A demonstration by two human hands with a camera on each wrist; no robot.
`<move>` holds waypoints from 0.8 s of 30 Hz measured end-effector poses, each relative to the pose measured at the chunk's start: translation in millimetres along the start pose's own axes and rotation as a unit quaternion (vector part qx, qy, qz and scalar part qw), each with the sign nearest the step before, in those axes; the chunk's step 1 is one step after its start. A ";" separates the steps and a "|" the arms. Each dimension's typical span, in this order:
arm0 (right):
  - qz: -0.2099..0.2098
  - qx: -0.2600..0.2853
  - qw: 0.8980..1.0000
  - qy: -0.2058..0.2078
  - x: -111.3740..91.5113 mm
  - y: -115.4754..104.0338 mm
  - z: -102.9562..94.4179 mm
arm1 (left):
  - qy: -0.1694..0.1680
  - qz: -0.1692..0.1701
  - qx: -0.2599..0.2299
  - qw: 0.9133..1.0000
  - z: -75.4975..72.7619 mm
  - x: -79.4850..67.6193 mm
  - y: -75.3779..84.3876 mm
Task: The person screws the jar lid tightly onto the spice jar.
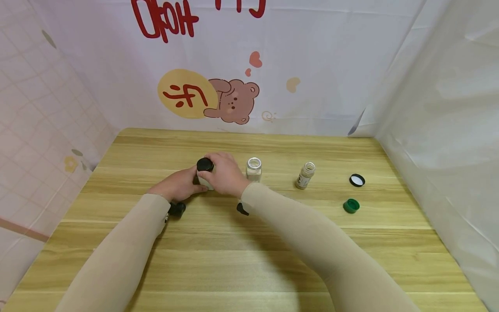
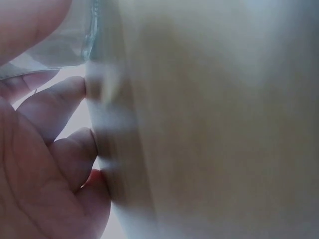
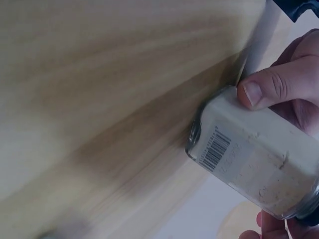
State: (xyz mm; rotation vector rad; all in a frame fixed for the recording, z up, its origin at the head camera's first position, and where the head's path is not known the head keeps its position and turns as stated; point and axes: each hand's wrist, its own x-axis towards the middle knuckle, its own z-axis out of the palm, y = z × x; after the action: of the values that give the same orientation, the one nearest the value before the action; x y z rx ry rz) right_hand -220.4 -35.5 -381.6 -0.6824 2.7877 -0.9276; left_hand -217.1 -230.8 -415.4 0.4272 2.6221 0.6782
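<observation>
A squarish glass jar (image 1: 205,183) with pale contents and a black lid (image 1: 205,164) stands on the table at left of centre. My left hand (image 1: 180,184) grips its body low down. In the right wrist view the left thumb presses the jar (image 3: 259,164) near its base, beside a barcode label. My right hand (image 1: 226,174) holds the black lid from the right side, its fingertips showing below the lid in the right wrist view. The left wrist view shows curled left fingers (image 2: 55,107) near the jar's clear glass edge.
Right of the hands stand an uncapped clear jar (image 1: 254,170), partly behind my right wrist, and a small uncapped labelled bottle (image 1: 305,176). Farther right lie an upturned black lid (image 1: 357,180) and a green cap (image 1: 351,206). A printed white sheet (image 1: 312,52) hangs behind the table.
</observation>
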 end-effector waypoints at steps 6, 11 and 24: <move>0.004 -0.002 1.000 0.003 -0.6 0.4 1.5 | 0.001 0.005 -0.004 1.000 -0.9 -0.7 1.8; 0.005 -0.001 1.000 0.004 -1.3 0.1 1.6 | 0.001 0.006 -0.008 1.000 -0.6 -0.4 2.3; 0.005 -0.015 1.000 0.004 -0.7 0.7 4.0 | -0.003 0.009 -0.011 1.000 -1.4 -1.6 2.9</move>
State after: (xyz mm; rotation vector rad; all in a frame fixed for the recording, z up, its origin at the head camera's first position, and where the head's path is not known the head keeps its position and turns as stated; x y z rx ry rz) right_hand -219.1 -36.9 -385.2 -0.6702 2.8151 -0.8902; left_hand -215.8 -229.6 -412.3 0.4454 2.6060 0.7088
